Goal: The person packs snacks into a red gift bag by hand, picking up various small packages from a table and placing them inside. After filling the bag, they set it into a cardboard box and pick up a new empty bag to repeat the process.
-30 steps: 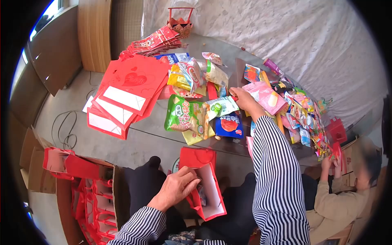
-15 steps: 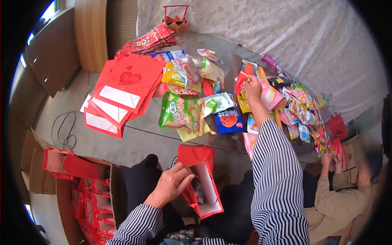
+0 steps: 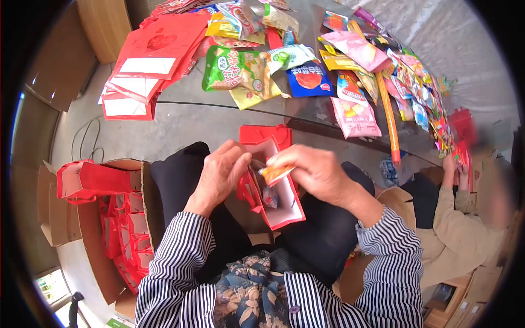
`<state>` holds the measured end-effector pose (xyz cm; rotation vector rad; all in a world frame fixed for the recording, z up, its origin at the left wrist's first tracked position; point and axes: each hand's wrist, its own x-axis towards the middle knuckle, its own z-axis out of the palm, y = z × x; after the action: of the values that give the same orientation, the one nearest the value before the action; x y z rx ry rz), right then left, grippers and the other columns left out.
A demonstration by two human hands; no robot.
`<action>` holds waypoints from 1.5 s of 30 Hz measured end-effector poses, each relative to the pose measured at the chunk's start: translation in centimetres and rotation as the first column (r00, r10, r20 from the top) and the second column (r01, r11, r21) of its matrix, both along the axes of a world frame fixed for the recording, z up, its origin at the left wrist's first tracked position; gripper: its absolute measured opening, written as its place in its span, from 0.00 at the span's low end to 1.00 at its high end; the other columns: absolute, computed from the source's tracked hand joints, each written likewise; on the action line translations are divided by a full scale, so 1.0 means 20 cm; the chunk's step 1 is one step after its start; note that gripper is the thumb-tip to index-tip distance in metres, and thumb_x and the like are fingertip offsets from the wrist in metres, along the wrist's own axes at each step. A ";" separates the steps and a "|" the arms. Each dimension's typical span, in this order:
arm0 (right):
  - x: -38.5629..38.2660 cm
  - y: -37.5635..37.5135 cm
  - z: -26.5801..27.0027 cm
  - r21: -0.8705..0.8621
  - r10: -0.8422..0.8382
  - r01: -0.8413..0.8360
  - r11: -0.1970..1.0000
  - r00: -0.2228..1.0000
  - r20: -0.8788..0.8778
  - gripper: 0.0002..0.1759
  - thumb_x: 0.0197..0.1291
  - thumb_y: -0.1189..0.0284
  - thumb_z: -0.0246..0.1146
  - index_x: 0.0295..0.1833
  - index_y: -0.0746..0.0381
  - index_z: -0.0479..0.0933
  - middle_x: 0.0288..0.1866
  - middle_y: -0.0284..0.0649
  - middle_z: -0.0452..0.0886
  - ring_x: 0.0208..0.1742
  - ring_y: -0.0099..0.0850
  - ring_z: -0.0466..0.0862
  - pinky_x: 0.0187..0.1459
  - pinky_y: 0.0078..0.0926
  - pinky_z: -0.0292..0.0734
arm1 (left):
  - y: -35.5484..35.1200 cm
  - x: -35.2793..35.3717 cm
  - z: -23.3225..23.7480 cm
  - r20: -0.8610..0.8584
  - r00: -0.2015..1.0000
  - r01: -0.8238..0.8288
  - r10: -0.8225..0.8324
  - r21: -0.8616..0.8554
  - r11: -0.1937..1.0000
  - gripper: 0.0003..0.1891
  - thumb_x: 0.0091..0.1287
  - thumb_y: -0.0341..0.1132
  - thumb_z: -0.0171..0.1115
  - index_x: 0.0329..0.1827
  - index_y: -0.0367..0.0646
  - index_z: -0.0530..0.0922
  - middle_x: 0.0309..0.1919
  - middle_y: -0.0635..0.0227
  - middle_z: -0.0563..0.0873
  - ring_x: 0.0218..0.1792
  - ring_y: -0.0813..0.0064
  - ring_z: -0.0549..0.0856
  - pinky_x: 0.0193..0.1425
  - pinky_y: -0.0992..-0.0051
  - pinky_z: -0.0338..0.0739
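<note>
A red paper gift bag (image 3: 287,214) with a white inside stands open between my knees. My left hand (image 3: 219,170) is closed on the bag's upper left rim. Between the fingers of my right hand (image 3: 317,174) is a small orange-and-yellow snack packet (image 3: 276,174), held at the bag's mouth. Deeper in the bag lies a shiny wrapped snack (image 3: 269,197), partly hidden. Another red bag (image 3: 265,134) is just behind, at the table's near edge.
Across the table lie a green snack pouch (image 3: 232,68), a blue packet (image 3: 309,79), a pink packet (image 3: 356,117) and a long orange stick (image 3: 388,120). Flat red bags (image 3: 158,46) are stacked at left. A cardboard box (image 3: 93,246) holds red bags. A co-worker (image 3: 465,229) sits at right.
My right hand has come back from the snacks on the table to the bag's mouth, bringing a small packet. My left hand stays at the rim. The view has tilted downward.
</note>
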<state>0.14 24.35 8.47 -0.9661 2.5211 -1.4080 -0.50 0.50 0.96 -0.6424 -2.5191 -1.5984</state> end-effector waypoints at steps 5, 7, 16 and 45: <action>-0.03 -0.02 -0.18 0.270 0.308 -0.219 0.937 0.883 -0.353 0.15 0.54 0.83 0.64 0.48 0.63 0.81 0.56 0.44 0.85 0.60 0.43 0.84 0.61 0.40 0.81 | 0.02 0.00 0.00 -0.067 0.997 -0.034 0.033 -0.020 0.999 0.10 0.76 0.32 0.59 0.37 0.34 0.80 0.34 0.59 0.82 0.34 0.62 0.83 0.41 0.70 0.77; -0.04 -0.03 -0.19 0.289 0.294 -0.178 0.941 0.853 -0.431 0.13 0.54 0.81 0.64 0.47 0.63 0.80 0.56 0.44 0.84 0.61 0.43 0.83 0.62 0.41 0.80 | 0.03 0.01 -0.01 -0.064 0.998 -0.030 0.029 -0.019 0.999 0.09 0.75 0.31 0.60 0.38 0.34 0.81 0.34 0.58 0.82 0.34 0.60 0.83 0.41 0.69 0.78; 0.06 0.18 -0.16 -0.015 -0.249 0.262 0.965 0.895 -0.369 0.11 0.58 0.87 0.60 0.45 0.65 0.81 0.47 0.44 0.86 0.47 0.39 0.88 0.48 0.36 0.84 | 0.03 0.03 -0.01 -0.101 0.995 -0.031 0.027 -0.041 0.999 0.09 0.75 0.31 0.60 0.38 0.33 0.81 0.38 0.59 0.85 0.36 0.65 0.84 0.44 0.72 0.79; 0.20 0.22 -0.50 0.086 -0.274 0.270 0.959 0.961 0.044 0.10 0.67 0.75 0.63 0.51 0.65 0.81 0.44 0.46 0.87 0.46 0.40 0.88 0.48 0.33 0.82 | 0.01 0.04 0.01 0.053 0.990 -0.123 0.129 -0.100 0.987 0.08 0.70 0.30 0.64 0.35 0.33 0.82 0.30 0.55 0.81 0.30 0.55 0.83 0.36 0.66 0.77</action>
<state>4.20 28.69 -1.47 -0.5737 2.7259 -1.3645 0.37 0.67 1.07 -0.4408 -2.6343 -1.4827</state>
